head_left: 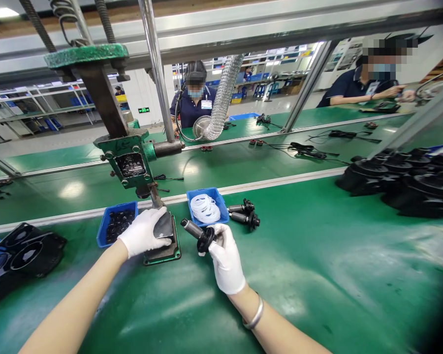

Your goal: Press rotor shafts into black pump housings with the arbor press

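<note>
My left hand (142, 231), in a white glove, rests on the base (161, 254) of a green bench press (127, 160). Its thumb and fingers bracket a grey metal block (164, 226) under the press ram. In my gloved right hand (227, 260), the fingers are closed round the black flanged end of a motor shaft (192, 229). The shaft's grey body tilts up and left, just right of the press base and clear of it. Two similar motor shafts (243, 219) lie on the bench behind my right hand.
A blue bin (102, 236) of small black parts stands left of the press. Another blue bin (223, 211) holds white rings. Black housings (40, 248) sit at left, more black housings (421, 182) at right. Beyond the rail, cables (306, 150) lie before two co-workers.
</note>
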Demonstrator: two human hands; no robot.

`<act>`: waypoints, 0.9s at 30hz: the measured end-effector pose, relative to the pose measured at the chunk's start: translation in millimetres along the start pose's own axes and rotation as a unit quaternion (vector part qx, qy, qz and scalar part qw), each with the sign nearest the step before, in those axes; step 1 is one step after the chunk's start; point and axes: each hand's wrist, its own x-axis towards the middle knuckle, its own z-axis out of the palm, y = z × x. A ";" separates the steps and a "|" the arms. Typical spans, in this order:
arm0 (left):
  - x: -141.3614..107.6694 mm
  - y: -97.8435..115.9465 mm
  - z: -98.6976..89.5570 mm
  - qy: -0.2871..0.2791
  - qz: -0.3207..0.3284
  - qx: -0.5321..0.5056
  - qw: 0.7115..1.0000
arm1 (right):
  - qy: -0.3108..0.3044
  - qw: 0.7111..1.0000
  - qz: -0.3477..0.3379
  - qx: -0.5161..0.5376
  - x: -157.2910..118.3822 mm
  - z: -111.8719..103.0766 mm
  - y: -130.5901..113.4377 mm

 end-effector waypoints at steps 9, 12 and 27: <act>-13.0 10.7 -18.7 0.075 0.024 0.032 0.996 | 0.001 0.999 0.043 -0.030 3.5 -3.3 -10.5; -47.6 -13.9 -38.2 0.158 -0.062 0.115 0.979 | -0.006 0.997 0.061 -0.037 5.3 -2.2 -13.6; -205.9 -112.6 -79.7 0.058 -0.386 0.419 0.820 | -0.037 0.997 0.067 0.017 -7.2 14.8 -15.9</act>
